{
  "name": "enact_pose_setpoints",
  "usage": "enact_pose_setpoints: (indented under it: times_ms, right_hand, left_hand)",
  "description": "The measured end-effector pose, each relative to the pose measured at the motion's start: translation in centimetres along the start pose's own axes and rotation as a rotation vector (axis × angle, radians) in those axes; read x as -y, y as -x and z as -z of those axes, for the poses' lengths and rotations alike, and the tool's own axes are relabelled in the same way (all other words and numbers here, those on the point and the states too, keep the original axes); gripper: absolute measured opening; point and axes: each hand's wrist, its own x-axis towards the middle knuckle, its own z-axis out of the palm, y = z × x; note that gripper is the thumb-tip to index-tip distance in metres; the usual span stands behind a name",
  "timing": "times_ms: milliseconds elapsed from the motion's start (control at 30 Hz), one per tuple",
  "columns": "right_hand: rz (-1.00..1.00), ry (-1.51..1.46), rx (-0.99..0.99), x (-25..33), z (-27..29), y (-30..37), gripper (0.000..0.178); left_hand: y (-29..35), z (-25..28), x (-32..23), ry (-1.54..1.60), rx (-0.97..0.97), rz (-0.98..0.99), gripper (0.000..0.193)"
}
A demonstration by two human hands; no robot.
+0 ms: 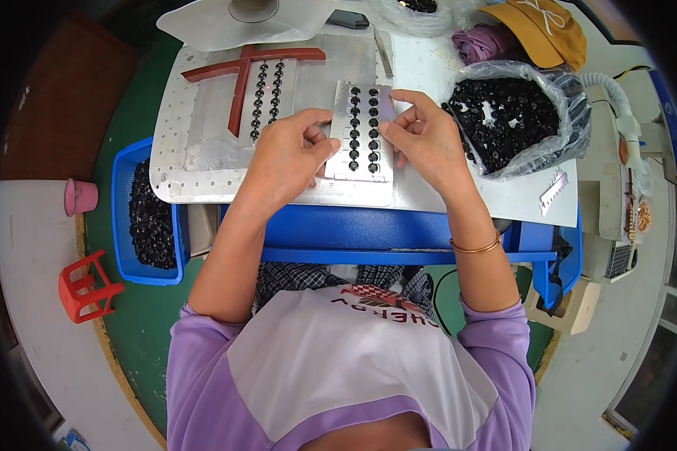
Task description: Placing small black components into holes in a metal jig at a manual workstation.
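A flat silver metal plate [362, 154] carries two columns of small black round parts [374, 134]. My left hand [292, 156] pinches the plate's left edge between thumb and fingers. On the opposite edge, my right hand [429, 135] grips with its thumb near the right column, the other fingers partly hidden behind the plate. Left of the plate, two more columns of black round parts [274, 92] sit in a metal fixture [301, 90]. A dark red T-shaped bar [241, 83] lies along that fixture's left and far sides.
A clear plastic bag [572, 113] full of black parts stands to the right, with a mustard cap [545, 34] and purple cloth [480, 45] behind it. A notched metal strip [554, 192] lies near the right edge. A blue bin [120, 218] of black parts is at left.
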Motion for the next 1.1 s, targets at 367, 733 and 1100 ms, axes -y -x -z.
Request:
enact_pose_setpoints:
  times_ms: [367, 733, 1100]
  right_hand:
    - [-0.005, 0.017, -0.007, -0.3, 0.0, 0.0, 0.044]
    - [0.038, -0.008, -0.031, -0.8, 0.0, -0.3, 0.044]
    - [0.045, -0.001, -0.027, -0.8, 0.0, -0.3, 0.043]
  left_hand:
    - [-0.1, 0.0, -0.1, 0.044, 0.017, 0.030, 0.040]
    - [-0.3, -0.1, 0.5, 0.157, 0.004, -0.013, 0.040]
    - [-0.3, -0.4, 0.0, 0.046, -0.003, 0.023, 0.040]
